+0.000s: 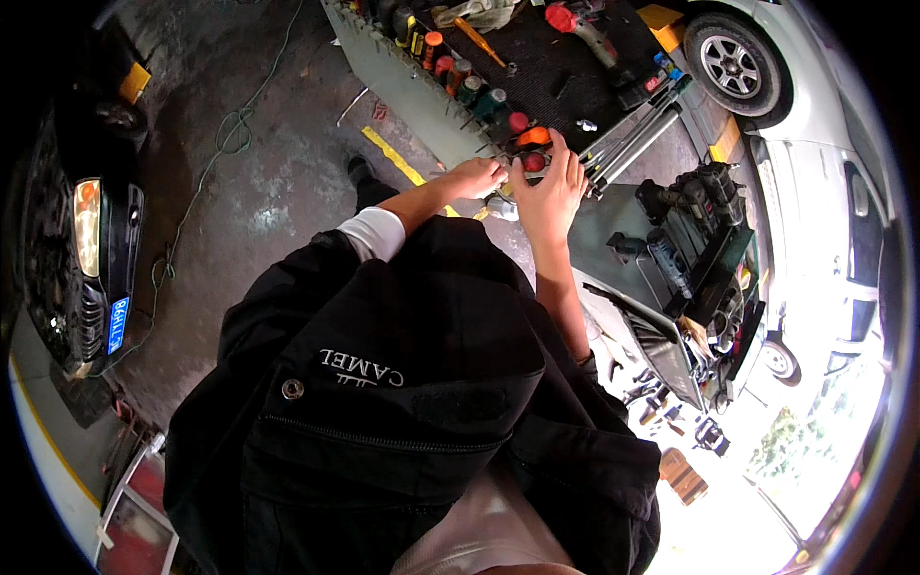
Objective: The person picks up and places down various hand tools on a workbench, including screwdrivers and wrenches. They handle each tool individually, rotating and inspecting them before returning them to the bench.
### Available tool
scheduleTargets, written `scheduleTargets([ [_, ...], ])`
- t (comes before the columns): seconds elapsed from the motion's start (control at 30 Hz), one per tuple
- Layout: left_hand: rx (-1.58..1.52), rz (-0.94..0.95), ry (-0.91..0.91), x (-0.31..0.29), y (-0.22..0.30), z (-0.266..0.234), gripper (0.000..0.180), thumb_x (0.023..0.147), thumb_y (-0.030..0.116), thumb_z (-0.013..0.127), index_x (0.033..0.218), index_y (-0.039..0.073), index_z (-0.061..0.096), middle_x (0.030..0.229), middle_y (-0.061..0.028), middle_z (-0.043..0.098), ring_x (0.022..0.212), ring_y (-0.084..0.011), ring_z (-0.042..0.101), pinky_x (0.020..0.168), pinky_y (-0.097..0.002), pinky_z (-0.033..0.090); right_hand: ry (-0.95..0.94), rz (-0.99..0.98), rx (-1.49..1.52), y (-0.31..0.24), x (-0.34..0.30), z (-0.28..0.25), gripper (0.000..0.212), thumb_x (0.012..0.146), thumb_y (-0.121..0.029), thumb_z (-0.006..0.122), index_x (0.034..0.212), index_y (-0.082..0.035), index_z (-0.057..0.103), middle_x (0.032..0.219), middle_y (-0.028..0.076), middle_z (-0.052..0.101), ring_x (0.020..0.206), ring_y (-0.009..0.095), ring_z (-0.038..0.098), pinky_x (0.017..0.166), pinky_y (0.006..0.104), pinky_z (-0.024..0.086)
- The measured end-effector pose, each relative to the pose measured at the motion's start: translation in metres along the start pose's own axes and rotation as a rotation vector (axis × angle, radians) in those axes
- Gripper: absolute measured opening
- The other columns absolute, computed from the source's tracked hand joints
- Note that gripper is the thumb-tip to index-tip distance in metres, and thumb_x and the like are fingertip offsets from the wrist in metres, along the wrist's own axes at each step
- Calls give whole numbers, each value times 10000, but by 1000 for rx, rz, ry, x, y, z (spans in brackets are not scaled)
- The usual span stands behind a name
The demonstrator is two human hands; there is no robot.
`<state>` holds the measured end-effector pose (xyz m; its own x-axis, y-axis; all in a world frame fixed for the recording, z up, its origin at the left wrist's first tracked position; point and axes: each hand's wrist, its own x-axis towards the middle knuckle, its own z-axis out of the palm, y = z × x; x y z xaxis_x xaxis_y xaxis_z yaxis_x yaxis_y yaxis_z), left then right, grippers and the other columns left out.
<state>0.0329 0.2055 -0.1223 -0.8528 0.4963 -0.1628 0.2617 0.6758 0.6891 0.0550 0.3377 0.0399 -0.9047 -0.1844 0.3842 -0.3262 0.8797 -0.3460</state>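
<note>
My left hand (476,179) is closed at the near corner of a tool cart (402,91), its fingertips pinched together. What they hold, if anything, is too small to make out. Beside it, my right hand (548,196) has its thumb and index finger apart, around a round red handle end (534,162). An orange handle (534,139) stands just beyond, close to the index fingertip. Below my hands shows a pale rounded object (501,207), partly hidden. A row of screwdriver-like handles in red, green and orange (469,89) lines the cart's left edge.
On the cart's dark mat lie an orange-handled ratchet (479,41) and a red-and-grey power tool (583,34). Metal bars (637,144) edge its right side. A second cart (613,225) carries power tools. Cars stand left (96,259) and right (805,192); a green cable (235,129) crosses the floor.
</note>
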Motion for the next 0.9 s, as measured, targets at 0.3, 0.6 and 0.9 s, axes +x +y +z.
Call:
scheduleTargets([
  [0.3,235,194,97,12,-26,30,256,972,230,548,991,-13,630,983,-205,656,912,-385,678,811,-503,551,-84,6,174,12,-2,6,606,834,-201,766,1357,18,552,998,148,608,950,334,604,873,447,472],
  [0.6,247,268,166,14,-33,36,201,932,228,584,967,34,623,885,-175,660,838,-372,689,731,-489,561,-28,-31,76,13,-5,9,550,880,-232,731,1361,-19,569,1004,140,564,984,342,556,915,445,431],
  [0.9,284,230,149,14,-35,38,222,959,266,550,992,53,604,917,-177,667,841,-390,689,739,-508,563,-18,17,-26,5,-5,13,552,869,-240,718,1383,-116,560,1039,125,544,994,333,553,890,475,422],
])
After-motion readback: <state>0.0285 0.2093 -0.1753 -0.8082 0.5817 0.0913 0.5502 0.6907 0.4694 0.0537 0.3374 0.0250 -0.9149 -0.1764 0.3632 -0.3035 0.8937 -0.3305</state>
